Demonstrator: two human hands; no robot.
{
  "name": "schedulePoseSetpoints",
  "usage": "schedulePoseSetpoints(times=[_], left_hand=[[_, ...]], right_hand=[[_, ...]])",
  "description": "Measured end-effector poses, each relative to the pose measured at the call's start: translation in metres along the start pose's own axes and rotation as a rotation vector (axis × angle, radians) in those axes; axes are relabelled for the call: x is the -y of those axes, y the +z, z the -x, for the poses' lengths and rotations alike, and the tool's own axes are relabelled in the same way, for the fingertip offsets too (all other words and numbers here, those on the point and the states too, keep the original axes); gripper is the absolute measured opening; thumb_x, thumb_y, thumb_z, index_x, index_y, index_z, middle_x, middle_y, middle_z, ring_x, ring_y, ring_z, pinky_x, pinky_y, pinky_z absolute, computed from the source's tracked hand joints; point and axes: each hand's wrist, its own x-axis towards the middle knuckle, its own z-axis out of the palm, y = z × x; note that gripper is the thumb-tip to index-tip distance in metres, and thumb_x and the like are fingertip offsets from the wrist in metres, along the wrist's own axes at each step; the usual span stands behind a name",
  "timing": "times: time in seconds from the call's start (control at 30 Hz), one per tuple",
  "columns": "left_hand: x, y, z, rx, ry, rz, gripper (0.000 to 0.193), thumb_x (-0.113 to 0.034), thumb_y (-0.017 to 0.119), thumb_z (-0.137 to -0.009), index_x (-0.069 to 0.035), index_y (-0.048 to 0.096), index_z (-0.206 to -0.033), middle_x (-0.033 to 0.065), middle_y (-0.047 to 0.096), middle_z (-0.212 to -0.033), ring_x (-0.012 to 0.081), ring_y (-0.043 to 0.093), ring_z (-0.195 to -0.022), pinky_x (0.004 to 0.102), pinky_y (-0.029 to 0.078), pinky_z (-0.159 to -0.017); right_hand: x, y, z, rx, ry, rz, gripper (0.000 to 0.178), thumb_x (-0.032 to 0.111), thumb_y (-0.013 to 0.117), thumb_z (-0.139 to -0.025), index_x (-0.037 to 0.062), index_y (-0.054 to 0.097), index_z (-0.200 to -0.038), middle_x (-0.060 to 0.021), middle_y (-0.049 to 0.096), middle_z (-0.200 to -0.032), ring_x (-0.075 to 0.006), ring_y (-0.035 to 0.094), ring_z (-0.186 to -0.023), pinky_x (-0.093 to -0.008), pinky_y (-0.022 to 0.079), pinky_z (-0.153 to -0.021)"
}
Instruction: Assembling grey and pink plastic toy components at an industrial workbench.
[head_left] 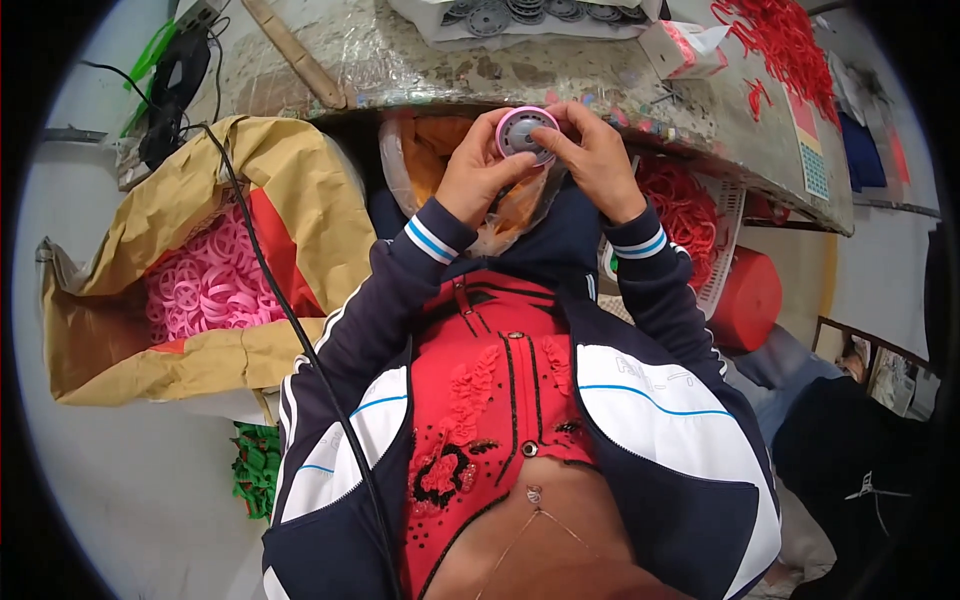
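Both my hands hold one small round wheel (pixel 522 128), a grey slotted disc with a pink ring around its rim, just off the front edge of the table. My left hand (pixel 478 172) grips the wheel's left side, its thumb along the lower rim. From the other side my right hand (pixel 592 158) closes on it, thumb pressed on the grey face near the middle. The fingers behind the wheel are mostly hidden. Below the hands a clear plastic bag (pixel 398 165) with orange contents lies open at my lap.
A brown paper sack (pixel 330 190) of pink rings (pixel 215 285) stands at left. On the worn table (pixel 420 75) are a tray of grey discs (pixel 488 18), a wooden stick (pixel 295 50), a tissue box (pixel 684 52) and red parts (pixel 785 45). Right: a white basket (pixel 728 230), a red bucket (pixel 750 300).
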Motion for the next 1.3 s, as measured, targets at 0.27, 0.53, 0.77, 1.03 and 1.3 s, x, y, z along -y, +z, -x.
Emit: schedulePoseSetpoints(times=[0.27,0.53,0.77,1.03,1.3], left_hand=[[-0.012,-0.010,0.032,-0.077,0.200,-0.783,0.043,-0.001,0.059,-0.077,-0.001,0.045,-0.118,0.0090,0.053,-0.107,0.0148,0.051,-0.100,0.0260,0.042,-0.085],[-0.038,-0.054,0.087,0.023,0.093,-0.966,0.043,-0.004,0.061,-0.081,0.000,0.046,-0.121,0.0114,0.054,-0.113,0.0206,0.054,-0.105,0.0301,0.044,-0.088],[-0.102,-0.086,0.153,-0.888,0.368,-0.765,0.014,-0.008,0.053,-0.087,0.000,0.056,-0.098,0.0071,0.059,-0.085,0.0117,0.055,-0.073,0.0209,0.044,-0.065],[-0.153,-0.086,0.210,-0.939,0.461,-0.473,0.012,-0.013,0.051,-0.088,-0.005,0.052,-0.097,0.0017,0.050,-0.069,0.0054,0.037,-0.046,0.0176,0.029,-0.042],[-0.237,-0.160,0.280,-0.959,-0.048,-1.546,0.028,-0.008,0.056,-0.076,0.000,0.051,-0.103,0.0131,0.055,-0.094,0.0240,0.054,-0.082,0.0336,0.046,-0.073]], right_hand=[[0.013,0.028,0.021,-0.047,-0.205,0.301,0.030,0.019,0.068,-0.074,0.0017,0.056,-0.096,-0.0108,0.057,-0.081,-0.0186,0.056,-0.073,-0.0279,0.045,-0.067],[-0.025,0.055,0.008,0.023,-0.219,0.463,0.040,0.020,0.066,-0.076,0.0020,0.053,-0.110,-0.0143,0.060,-0.097,-0.0244,0.060,-0.085,-0.0307,0.046,-0.074],[-0.017,0.013,-0.124,-0.293,-0.249,0.041,0.020,0.013,0.058,-0.080,0.0001,0.061,-0.095,-0.0141,0.063,-0.091,-0.0254,0.061,-0.079,-0.0312,0.048,-0.070],[-0.089,0.059,-0.185,-0.245,-0.028,0.393,0.061,0.042,0.062,-0.074,-0.0006,0.051,-0.116,-0.0254,0.050,-0.118,-0.0395,0.044,-0.111,-0.0429,0.033,-0.098],[0.046,0.004,-0.143,-0.241,0.129,0.264,0.050,0.025,0.069,-0.070,0.0012,0.053,-0.111,-0.0226,0.054,-0.110,-0.0380,0.049,-0.104,-0.0414,0.041,-0.086]])
